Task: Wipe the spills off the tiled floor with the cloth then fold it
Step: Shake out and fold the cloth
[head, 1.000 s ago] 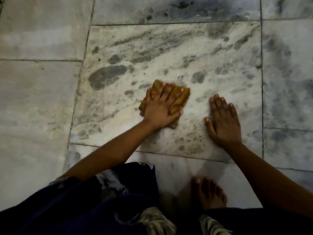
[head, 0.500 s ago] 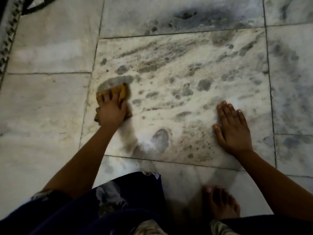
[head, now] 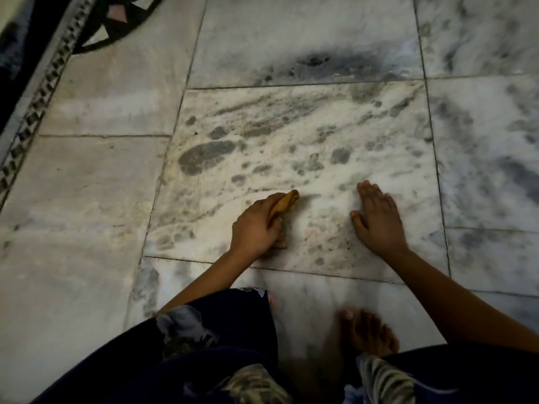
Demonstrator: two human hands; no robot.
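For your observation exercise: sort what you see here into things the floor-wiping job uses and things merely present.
In use: cloth, left hand gripping it, marble tile, right hand braced flat.

Merely present: patterned border, bare foot, dark clothing.

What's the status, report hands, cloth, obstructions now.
Left hand closed on the yellow cloth, pressed to the tile. Right hand flat, open, bracing on the floor. Dark patches on the tile. Nothing in the way.

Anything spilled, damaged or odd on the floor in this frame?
Yes: dark wet-looking blotches still mark the tile beyond the left hand, which bunches the cloth. The right hand rests flat. No visible damage.
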